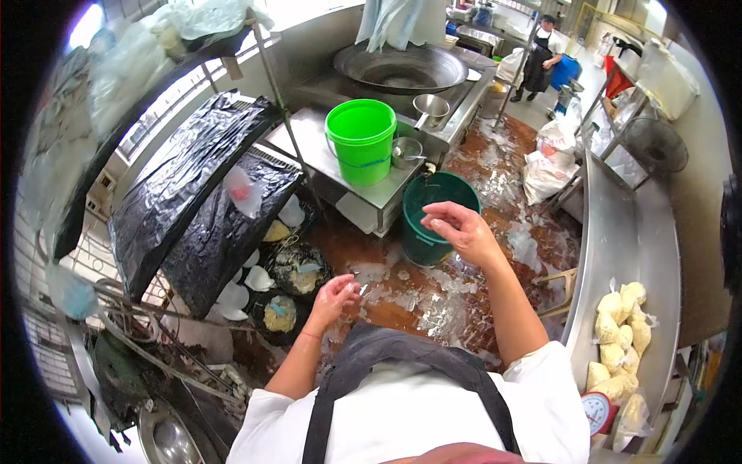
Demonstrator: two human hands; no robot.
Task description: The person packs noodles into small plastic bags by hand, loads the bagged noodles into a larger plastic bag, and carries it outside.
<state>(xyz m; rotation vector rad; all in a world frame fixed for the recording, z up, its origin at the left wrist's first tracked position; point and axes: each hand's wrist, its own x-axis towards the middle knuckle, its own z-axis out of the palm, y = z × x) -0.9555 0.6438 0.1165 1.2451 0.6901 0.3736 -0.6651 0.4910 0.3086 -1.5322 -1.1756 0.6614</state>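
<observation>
My right hand (464, 233) is raised in front of me, over the near rim of a dark green bucket (423, 241) on the floor. Its fingers are loosely bent, with nothing visible in them. Lower and to the left, my left hand (336, 298) hangs in the air with fingers half curled and no object showing. Close to it on the left are black basins (297, 271) holding pale yellow food and a blue scoop-like piece. A bright green bucket (361, 147) stands on a steel counter (305, 158), beside a metal pot (406, 155).
A large wok (402, 73) sits at the back. Racks draped in black plastic (189, 162) line the left. On the right, a steel trough (618, 240) holds several bags of yellow food (618, 332) and a dial scale (595, 411). The wet floor (433, 301) has white residue. Another person (539, 62) stands far back.
</observation>
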